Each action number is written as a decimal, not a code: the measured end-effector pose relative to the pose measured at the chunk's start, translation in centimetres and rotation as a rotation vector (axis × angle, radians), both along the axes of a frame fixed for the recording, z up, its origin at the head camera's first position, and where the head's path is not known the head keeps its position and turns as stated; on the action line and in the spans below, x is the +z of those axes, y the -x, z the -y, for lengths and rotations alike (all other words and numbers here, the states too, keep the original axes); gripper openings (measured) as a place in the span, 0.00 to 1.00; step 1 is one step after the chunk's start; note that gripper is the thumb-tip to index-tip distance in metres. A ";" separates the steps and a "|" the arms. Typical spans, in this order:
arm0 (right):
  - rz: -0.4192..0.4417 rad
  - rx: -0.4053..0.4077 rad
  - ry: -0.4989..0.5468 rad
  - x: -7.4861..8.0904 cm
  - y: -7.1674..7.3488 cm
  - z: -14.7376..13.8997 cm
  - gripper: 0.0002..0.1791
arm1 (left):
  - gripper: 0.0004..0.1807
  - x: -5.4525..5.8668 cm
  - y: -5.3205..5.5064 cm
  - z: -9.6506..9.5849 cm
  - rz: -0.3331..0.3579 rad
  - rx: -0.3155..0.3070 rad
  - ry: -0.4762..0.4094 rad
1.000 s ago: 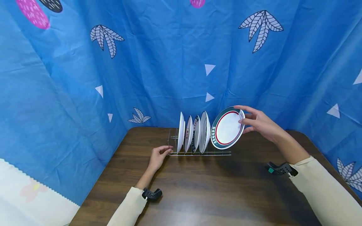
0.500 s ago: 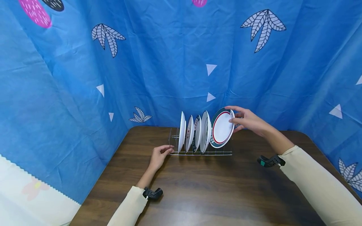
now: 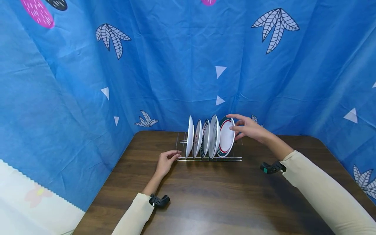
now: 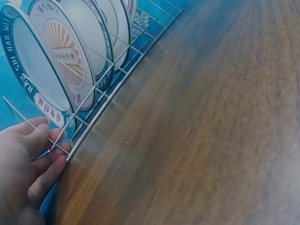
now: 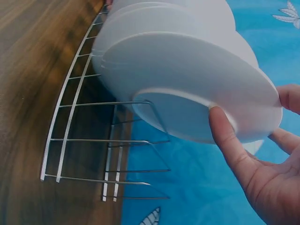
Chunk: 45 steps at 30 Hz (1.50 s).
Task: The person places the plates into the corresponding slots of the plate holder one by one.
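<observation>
My right hand (image 3: 249, 128) grips the right edge of a white plate (image 3: 227, 138) with a green rim and a red ring. The plate stands on edge at the right end of the plates in a wire dish rack (image 3: 235, 159). In the right wrist view the thumb (image 5: 224, 129) presses the plate's white underside (image 5: 187, 70) near its foot ring, and other fingers reach round the far edge. At the rack's left end my left hand (image 3: 165, 160) pinches the wire frame. The left wrist view shows its fingers (image 4: 44, 180) around the end wires, beside the first plate (image 4: 40, 65).
Several other plates (image 3: 189, 138) stand in a row in the rack, tilted slightly. The rack sits near the back of a brown wooden table (image 3: 205, 195). A blue patterned curtain (image 3: 176, 65) hangs close behind and at both sides.
My right hand has moved left with the green-rimmed plate, turning it more edge-on and bringing it into the rack beside the other plates. The left hand stays on the rack's end.
</observation>
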State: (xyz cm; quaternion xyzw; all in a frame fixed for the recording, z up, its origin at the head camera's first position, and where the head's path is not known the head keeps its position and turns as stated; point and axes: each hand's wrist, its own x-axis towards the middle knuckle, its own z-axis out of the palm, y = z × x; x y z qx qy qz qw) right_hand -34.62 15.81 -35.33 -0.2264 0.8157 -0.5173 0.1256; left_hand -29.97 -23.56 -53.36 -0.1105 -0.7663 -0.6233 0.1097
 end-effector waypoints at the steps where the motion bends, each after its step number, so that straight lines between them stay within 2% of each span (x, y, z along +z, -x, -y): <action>1: 0.000 -0.002 0.001 -0.2 0.0 0.1 0.34 | 0.09 0.0 0.0 0.0 -0.004 0.000 0.001; 6: -0.003 -0.024 0.005 -0.8 0.1 0.5 0.33 | 0.08 0.0 0.1 -0.2 -0.025 -0.008 0.019; 11: 0.006 -0.026 0.018 -1.4 0.2 0.8 0.33 | 0.08 -0.2 0.1 -0.1 -0.009 0.005 0.045; 20: 0.001 -0.028 0.050 -2.2 0.5 1.7 0.33 | 0.08 0.1 -0.1 0.2 -0.026 0.021 0.046; 30: 0.018 -0.040 0.066 -3.0 0.6 1.9 0.34 | 0.08 -0.1 0.0 0.1 -0.028 0.008 0.052; 38: -0.022 -0.089 0.041 -3.5 0.4 1.7 0.36 | 0.08 -0.1 0.1 0.0 -0.045 -0.003 0.062; 39: -0.020 -0.096 0.043 -3.6 0.3 1.6 0.36 | 0.08 0.2 -0.1 -0.1 -0.040 0.000 0.061; 45: -0.015 -0.133 0.107 -4.3 -0.5 1.8 0.37 | 0.09 0.1 -0.1 0.0 -0.016 0.011 0.045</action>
